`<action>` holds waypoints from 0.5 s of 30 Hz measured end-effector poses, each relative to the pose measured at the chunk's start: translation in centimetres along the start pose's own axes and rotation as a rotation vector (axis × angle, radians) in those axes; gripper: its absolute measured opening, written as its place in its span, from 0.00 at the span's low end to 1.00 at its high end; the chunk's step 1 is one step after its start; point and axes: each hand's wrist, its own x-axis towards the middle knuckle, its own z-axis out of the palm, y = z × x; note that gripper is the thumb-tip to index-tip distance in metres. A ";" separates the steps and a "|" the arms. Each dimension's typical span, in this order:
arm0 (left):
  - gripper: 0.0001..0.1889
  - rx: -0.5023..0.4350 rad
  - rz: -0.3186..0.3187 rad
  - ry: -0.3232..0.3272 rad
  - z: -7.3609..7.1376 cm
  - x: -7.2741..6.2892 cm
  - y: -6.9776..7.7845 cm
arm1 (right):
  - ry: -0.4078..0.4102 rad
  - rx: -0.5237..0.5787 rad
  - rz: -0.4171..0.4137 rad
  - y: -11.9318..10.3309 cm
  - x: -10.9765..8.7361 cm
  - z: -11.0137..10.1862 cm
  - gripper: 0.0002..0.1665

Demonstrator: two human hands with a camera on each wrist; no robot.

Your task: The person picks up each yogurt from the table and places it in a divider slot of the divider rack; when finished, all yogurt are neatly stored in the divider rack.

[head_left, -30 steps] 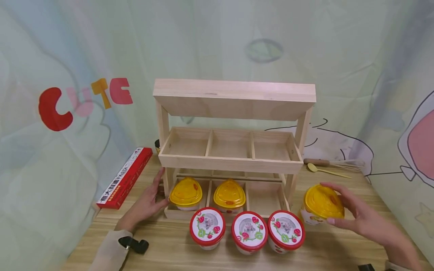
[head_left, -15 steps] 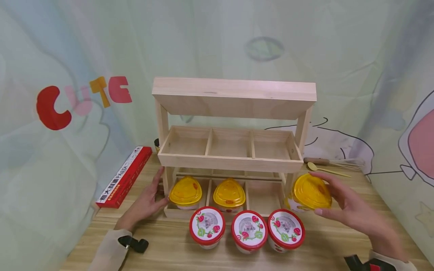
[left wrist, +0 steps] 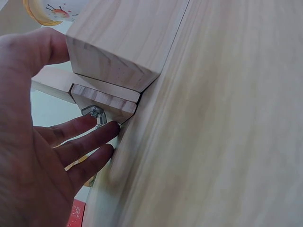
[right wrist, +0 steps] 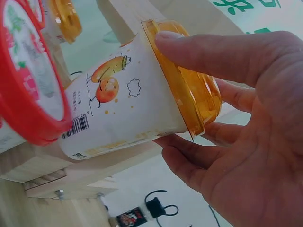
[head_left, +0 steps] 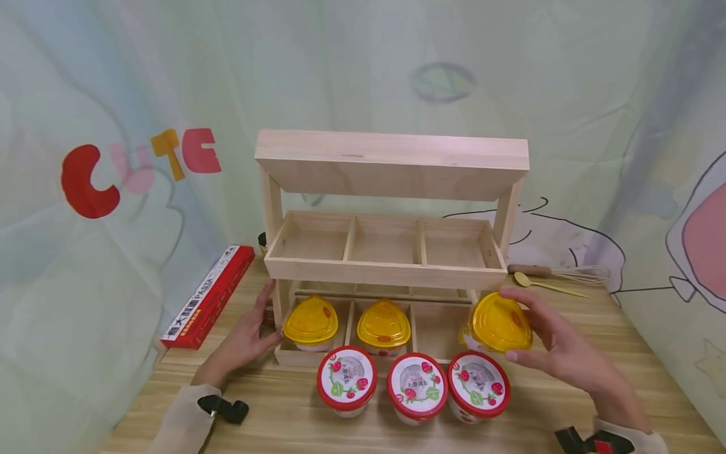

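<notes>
Grasping a yellow-lidded cup (head_left: 500,323) printed with cartoon fruit, a person's right hand (head_left: 564,350) is at the right end of a wooden rack's (head_left: 391,149) lower tray (head_left: 297,358). The left hand (head_left: 246,343), fingers relaxed, rests against the rack's left end. Two similar cups (head_left: 310,320) sit in the tray's left and middle compartments (head_left: 350,331). Three strawberry-printed, red-lidded cups (head_left: 347,381) stand just before its front edge. A red pasta box (head_left: 208,296) lies along the table's (head_left: 272,416) left edge.
</notes>
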 end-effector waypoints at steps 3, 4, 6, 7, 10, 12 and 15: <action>0.61 0.007 -0.009 -0.001 0.0 -0.1 0.0 | -0.005 0.002 -0.002 0.2 0.1 0.5 0.52; 0.61 0.007 -0.012 -0.001 0.0 -0.1 0.0 | -0.006 0.001 -0.005 0.2 0.2 0.7 0.52; 0.61 0.005 -0.015 -0.002 0.0 -0.1 0.0 | -0.008 0.004 0.002 0.3 0.2 1.0 0.51; 0.61 0.005 -0.015 -0.004 0.0 -0.1 0.0 | -0.011 0.006 0.006 0.3 0.3 1.2 0.51; 0.61 0.001 -0.013 -0.006 0.0 -0.1 0.0 | -0.021 0.003 0.023 0.5 0.4 1.6 0.51; 0.61 0.000 -0.008 -0.006 0.0 -0.1 0.1 | -0.031 0.003 0.045 0.7 0.5 1.9 0.50; 0.61 -0.002 0.000 -0.004 0.0 -0.1 0.2 | -0.051 -0.009 0.081 0.9 0.8 2.3 0.50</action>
